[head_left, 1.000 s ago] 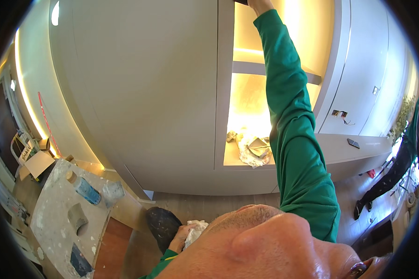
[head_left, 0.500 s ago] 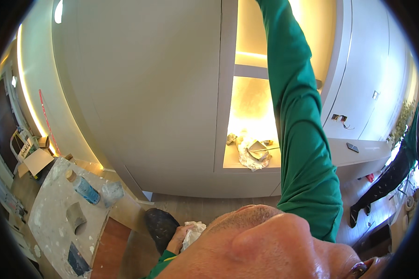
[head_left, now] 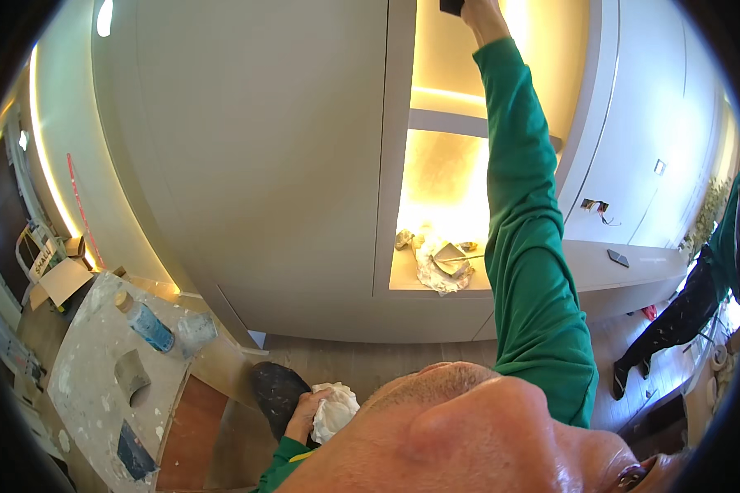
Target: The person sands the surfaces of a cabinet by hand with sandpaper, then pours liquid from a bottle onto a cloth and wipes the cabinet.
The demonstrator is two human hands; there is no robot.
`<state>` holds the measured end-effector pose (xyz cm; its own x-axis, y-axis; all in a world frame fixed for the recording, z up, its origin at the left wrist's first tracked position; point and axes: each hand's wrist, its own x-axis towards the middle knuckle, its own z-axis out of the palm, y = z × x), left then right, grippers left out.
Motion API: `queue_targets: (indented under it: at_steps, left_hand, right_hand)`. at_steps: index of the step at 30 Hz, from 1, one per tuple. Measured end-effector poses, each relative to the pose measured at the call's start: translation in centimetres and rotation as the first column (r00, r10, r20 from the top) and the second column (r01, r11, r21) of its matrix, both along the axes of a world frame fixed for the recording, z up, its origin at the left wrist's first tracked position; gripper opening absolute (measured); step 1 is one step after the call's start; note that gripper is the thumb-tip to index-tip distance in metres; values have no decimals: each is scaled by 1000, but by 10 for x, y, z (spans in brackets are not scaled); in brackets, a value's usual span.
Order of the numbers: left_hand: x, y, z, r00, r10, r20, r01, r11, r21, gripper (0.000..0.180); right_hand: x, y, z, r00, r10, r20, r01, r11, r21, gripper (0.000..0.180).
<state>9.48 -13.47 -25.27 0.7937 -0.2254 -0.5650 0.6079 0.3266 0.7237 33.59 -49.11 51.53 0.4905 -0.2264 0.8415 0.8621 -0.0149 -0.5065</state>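
My right hand [head_left: 483, 20] is raised high into the lit niche [head_left: 444, 185], at the upper edge of the head view. It grips a dark, flat-edged block [head_left: 451, 6], only partly in view, so I cannot make out its kind. Down low, my left hand [head_left: 305, 415] is closed round a crumpled white wad [head_left: 335, 412], which may be cloth or paper. On the niche's lower shelf sits a rumpled, pale plastic-like bundle [head_left: 441, 271] with a flat piece and a thin stick on it.
A paint-spattered board [head_left: 90, 361] at left carries a blue-labelled bottle [head_left: 150, 325], a clear container [head_left: 197, 330] and a curved grey sheet [head_left: 131, 376]. Open cardboard boxes [head_left: 62, 283] stand behind. Wires hang from a wall socket opening [head_left: 596, 205]. Another person's leg [head_left: 666, 320] shows at right.
My right arm has come lower, bringing the hand and dark block into view. The white wad in my left hand shows more fully. The view has shifted slightly.
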Motion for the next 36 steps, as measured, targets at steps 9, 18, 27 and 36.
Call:
queue_targets:
  at_steps: [9,18,27,36]
  left_hand:
    - [3,5,-5,1000,9,-11,-9,1000,-8,37]
    - [18,3,-5,1000,-7,-18,6,1000,-29,37]
    - [19,2,-5,1000,-12,-21,11,999,-45,38]
    - [17,-1,-5,999,-35,-26,33,997,-73,38]
  right_hand:
    - [29,26,-19,990,-134,36,135,990,-37,42]
    - [28,36,34,983,-146,112,150,988,-30,38]
    - [23,37,61,966,-222,132,234,969,-77,44]
    - [38,18,83,972,-157,173,173,982,-82,41]
